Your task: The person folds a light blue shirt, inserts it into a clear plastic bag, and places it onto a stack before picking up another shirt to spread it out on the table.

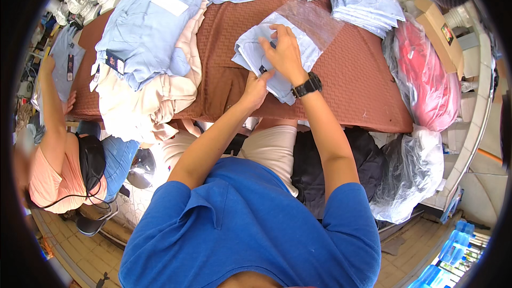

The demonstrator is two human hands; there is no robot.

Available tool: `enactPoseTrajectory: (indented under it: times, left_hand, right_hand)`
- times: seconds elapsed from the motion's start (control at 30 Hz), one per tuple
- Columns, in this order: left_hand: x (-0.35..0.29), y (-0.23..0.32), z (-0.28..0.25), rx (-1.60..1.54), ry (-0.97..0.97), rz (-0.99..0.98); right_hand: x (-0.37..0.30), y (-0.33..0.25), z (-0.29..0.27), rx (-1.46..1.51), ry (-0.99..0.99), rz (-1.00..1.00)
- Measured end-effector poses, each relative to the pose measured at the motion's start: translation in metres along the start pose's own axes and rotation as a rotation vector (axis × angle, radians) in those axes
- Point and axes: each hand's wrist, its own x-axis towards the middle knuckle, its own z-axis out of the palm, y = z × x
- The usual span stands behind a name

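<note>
1. The folded shirt (252,45) lies at the far middle of the table, on the brown cloth (352,85), with a clear bag (314,18) spread at its far right side. How much of the shirt is inside the bag cannot be told.

2. The near edge of the shirt is met by the left hand (255,92), its thumb and first finger slightly parted; whether cloth is pinched between them cannot be told. That edge is best steadied lightly, so that the folds are not dragged open.

3. The right hand (285,56) is placed over the middle of the shirt, with fingers loosely spread and bent; no hold on cloth or film can be seen. Pressure is best given with flat fingers, from the middle outward, so that creases are eased out.

4. The dark label (262,68) sits close to the left thumb and should be left flat and uncaught.

5. The thin film seems likely to cling and wrinkle, so it should be smoothed gently, without being snagged by the watch (308,85) on the right wrist.

6. The corners are best squared to match the folded stack (368,10) at the far right.
</note>
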Motion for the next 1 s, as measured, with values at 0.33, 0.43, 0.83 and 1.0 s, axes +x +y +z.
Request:
enactPoseTrajectory:
  times: [0.33,0.43,0.83,1.0]
  left_hand:
    - [-0.009,0.001,-0.004,0.025,0.023,-0.048]
    - [-0.007,-0.007,-0.018,0.053,0.016,-0.016]
    - [-0.002,-0.017,-0.022,0.052,0.058,0.078]
    - [-0.002,0.000,-0.007,-0.033,0.066,-0.016]
  right_hand:
    - [0.031,0.015,0.032,-0.137,-0.004,-0.058]
    - [0.027,0.006,0.037,-0.169,-0.048,-0.196]
    - [-0.005,-0.023,0.042,-0.255,0.033,-0.404]
    - [-0.023,-0.027,0.031,-0.142,0.011,-0.290]
